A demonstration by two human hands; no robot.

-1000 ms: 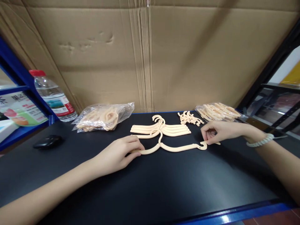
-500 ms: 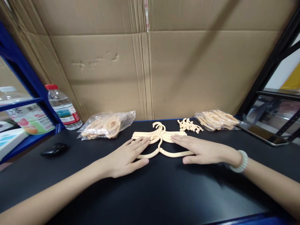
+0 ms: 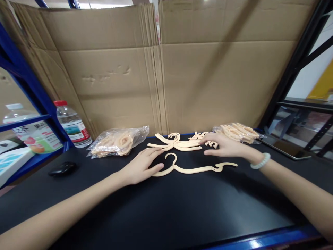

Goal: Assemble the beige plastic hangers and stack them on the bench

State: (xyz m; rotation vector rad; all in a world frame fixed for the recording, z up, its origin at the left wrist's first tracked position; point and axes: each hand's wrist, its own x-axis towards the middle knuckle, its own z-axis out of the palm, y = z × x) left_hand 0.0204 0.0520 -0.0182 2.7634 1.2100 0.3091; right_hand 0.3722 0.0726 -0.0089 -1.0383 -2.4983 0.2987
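Single cream hanger [image 3: 192, 170] flat on the desk [image 3: 182, 211], nearest the wearer, hook pointing away; a curved end piece [image 3: 218, 169] meets its right arm. Left tip hidden by the left hand [image 3: 144, 164]. Laid apart from the hanger stack [image 3: 188, 149], probably so its whole outline stays within reach.

Left hand: released, palm down, fingers extended over the stack's left side; contact unclear. Right hand [image 3: 220, 145]: loose, fingers straight at the stack's right end, grasping nothing visible; touch uncertain. Stack arms slightly fanned, hooks bunched at the middle.

Small curved pieces [image 3: 199, 135] heaped behind the right hand, seemingly for easy picking. Bagged parts to left and right, perhaps to leave the middle free.

Desk black, smooth. Mouse and water bottle at left; cardboard sheets behind; metal racks either side.
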